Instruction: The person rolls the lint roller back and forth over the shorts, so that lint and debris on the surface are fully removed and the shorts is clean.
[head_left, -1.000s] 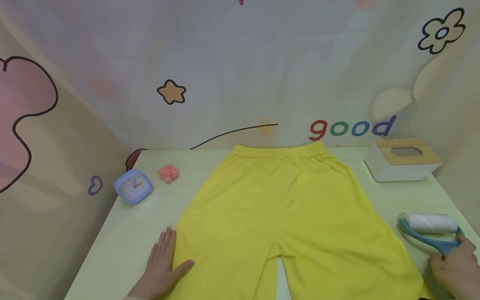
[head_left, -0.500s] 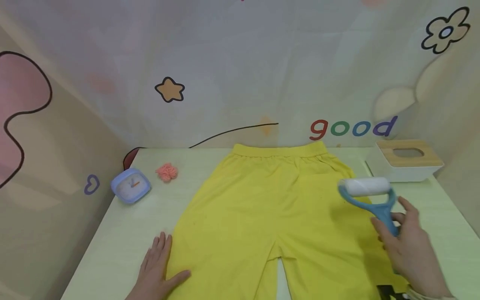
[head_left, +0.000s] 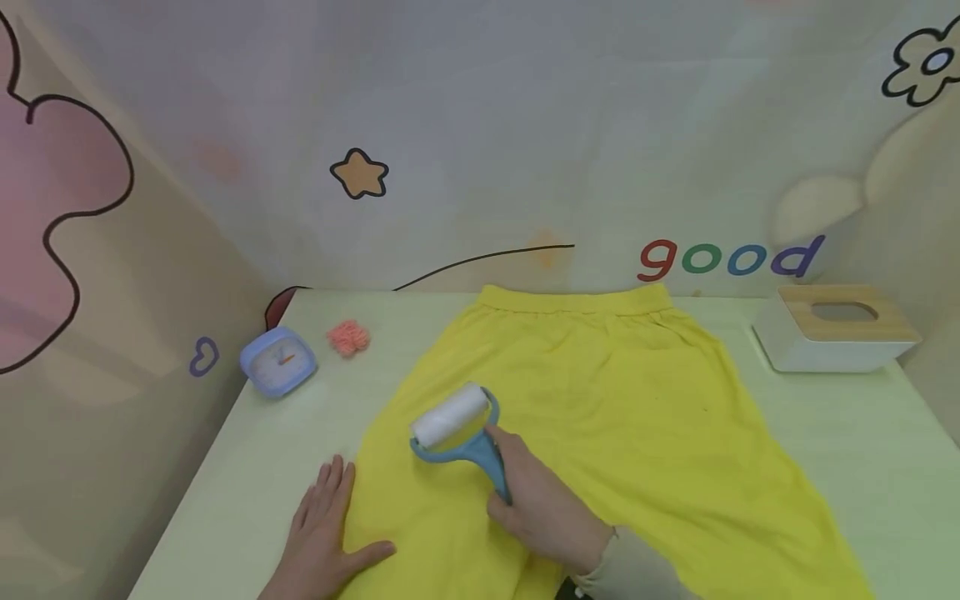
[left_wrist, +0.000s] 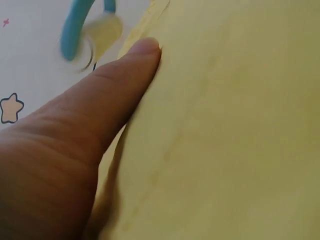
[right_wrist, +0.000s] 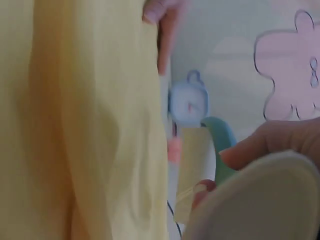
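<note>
Yellow elastic-waist pants lie spread on the table, waistband towards the wall. My right hand grips the blue handle of a lint roller, whose white roll is over the left leg of the pants. The right wrist view shows the lint roller with the thumb and a fingertip on its blue frame. My left hand lies flat with fingers straight at the left edge of the pants, its thumb on the cloth. In the left wrist view that thumb rests on the yellow fabric, the blurred roller beyond it.
A blue clock and a coral knitted flower-like piece are at the back left of the pale table. A white tissue box with a wooden lid stands at the back right. A printed cloth wall closes off the back.
My right hand has lifted the lint roller from the table's right side and carried it left across the pants to the left leg. The left hand has stayed at the pants' left edge.
</note>
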